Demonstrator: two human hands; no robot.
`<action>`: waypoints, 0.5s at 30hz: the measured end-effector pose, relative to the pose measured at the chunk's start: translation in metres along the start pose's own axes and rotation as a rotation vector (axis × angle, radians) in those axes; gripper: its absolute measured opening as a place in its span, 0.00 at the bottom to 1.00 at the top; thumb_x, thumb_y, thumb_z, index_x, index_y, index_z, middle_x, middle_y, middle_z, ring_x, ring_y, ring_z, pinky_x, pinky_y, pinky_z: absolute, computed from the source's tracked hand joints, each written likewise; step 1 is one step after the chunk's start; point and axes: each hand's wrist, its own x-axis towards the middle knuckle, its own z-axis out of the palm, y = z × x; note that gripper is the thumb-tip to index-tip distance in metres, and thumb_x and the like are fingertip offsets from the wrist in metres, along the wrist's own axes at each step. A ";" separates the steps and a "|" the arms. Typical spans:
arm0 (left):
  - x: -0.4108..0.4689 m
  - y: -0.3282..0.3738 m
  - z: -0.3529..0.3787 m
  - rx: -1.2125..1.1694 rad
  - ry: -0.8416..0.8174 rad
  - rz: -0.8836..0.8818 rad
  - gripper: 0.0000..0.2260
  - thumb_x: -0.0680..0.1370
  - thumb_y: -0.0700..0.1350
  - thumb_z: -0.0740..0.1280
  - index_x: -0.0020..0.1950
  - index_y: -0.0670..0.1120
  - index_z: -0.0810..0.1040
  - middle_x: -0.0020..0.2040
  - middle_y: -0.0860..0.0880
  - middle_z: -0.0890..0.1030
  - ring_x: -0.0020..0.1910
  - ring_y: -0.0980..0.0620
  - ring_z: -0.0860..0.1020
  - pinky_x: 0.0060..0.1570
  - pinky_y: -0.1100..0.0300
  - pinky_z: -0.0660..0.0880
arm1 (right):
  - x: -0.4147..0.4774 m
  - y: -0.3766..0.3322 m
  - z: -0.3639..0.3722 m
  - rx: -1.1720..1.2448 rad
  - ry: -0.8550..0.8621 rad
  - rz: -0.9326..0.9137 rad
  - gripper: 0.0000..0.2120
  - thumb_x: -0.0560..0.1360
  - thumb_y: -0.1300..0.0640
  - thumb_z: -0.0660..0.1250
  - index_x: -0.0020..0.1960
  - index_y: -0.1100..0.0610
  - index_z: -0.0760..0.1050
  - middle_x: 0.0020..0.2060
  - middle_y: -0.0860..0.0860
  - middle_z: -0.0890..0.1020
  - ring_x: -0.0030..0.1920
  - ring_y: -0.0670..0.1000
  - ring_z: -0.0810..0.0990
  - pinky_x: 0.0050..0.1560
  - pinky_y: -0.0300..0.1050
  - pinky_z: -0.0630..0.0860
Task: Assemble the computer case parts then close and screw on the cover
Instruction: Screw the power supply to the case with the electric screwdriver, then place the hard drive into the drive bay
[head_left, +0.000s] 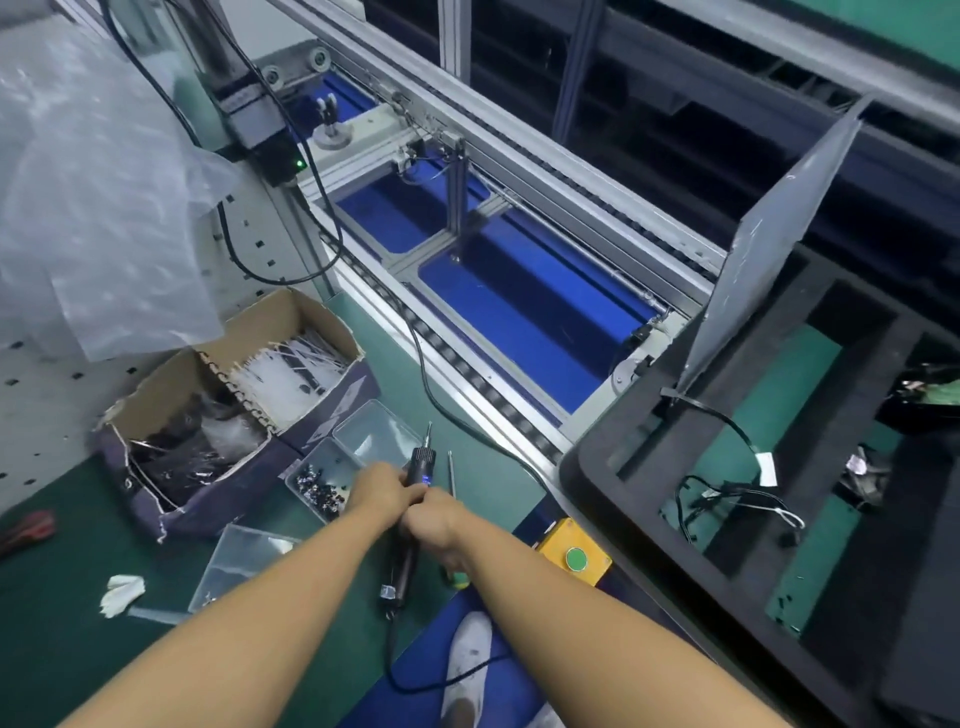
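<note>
A black electric screwdriver (418, 466) lies on the green mat, tip pointing away, its cable trailing toward me. My left hand (379, 488) and my right hand (434, 522) meet over its barrel; the right hand grips the body, and the left hand's fingers are hidden, so whether it holds the tool is unclear. A clear plastic tray of small dark screws (319, 480) sits just left of my left hand. At the right lies a black foam-lined case (727, 389) with loose cables (727, 493) inside and a grey cover panel (769, 244) standing upright on its edge.
A torn cardboard box (228, 415) holds cable ties and bags. Beside the screwdriver lies a thin manual screwdriver (452, 473). A yellow box with a green button (575, 558) sits at the bench edge. A conveyor frame (519, 291) runs behind. Red-handled pliers (26, 527) lie far left.
</note>
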 end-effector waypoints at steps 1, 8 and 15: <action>0.000 0.003 -0.002 0.030 0.010 0.006 0.10 0.76 0.52 0.72 0.47 0.45 0.85 0.46 0.43 0.85 0.46 0.47 0.81 0.42 0.60 0.74 | -0.002 -0.001 0.000 -0.008 -0.006 0.002 0.12 0.69 0.67 0.59 0.43 0.51 0.73 0.39 0.52 0.77 0.44 0.54 0.76 0.45 0.45 0.72; -0.012 0.021 -0.016 0.107 0.043 0.032 0.11 0.76 0.47 0.69 0.35 0.44 0.81 0.35 0.44 0.80 0.40 0.45 0.78 0.39 0.59 0.73 | -0.017 -0.008 -0.009 -0.011 -0.056 -0.066 0.09 0.75 0.66 0.60 0.50 0.56 0.75 0.43 0.58 0.76 0.47 0.55 0.73 0.48 0.48 0.70; -0.035 0.093 -0.039 -0.068 0.166 0.237 0.14 0.79 0.52 0.64 0.39 0.47 0.83 0.36 0.48 0.83 0.38 0.47 0.77 0.36 0.58 0.69 | -0.077 -0.037 -0.074 0.127 0.096 -0.185 0.10 0.78 0.70 0.60 0.53 0.57 0.69 0.35 0.56 0.76 0.26 0.47 0.75 0.31 0.41 0.73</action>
